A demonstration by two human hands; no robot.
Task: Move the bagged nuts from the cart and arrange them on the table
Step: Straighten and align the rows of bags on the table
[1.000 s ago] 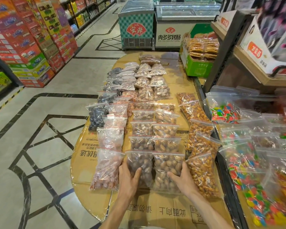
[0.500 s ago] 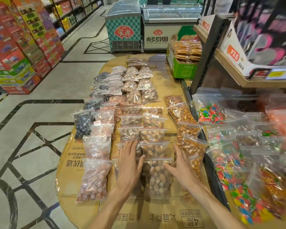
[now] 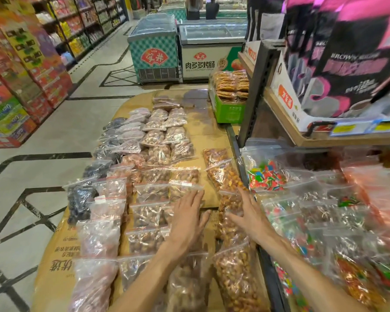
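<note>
view: one head camera, wide-angle | aim: looked forward and down from above the table (image 3: 203,140), close over it | near edge: both forearms entered at 6 o'clock | far: shop floor (image 3: 61,140) and freezers (image 3: 153,46) toward 12 o'clock | 3 o'clock: shelf (image 3: 302,122) close alongside | shared: none, single view

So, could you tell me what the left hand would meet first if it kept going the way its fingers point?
Probably the bag of pale nuts just ahead of the left hand, whose fingertips already reach its near edge; depth is hard to judge.
</note>
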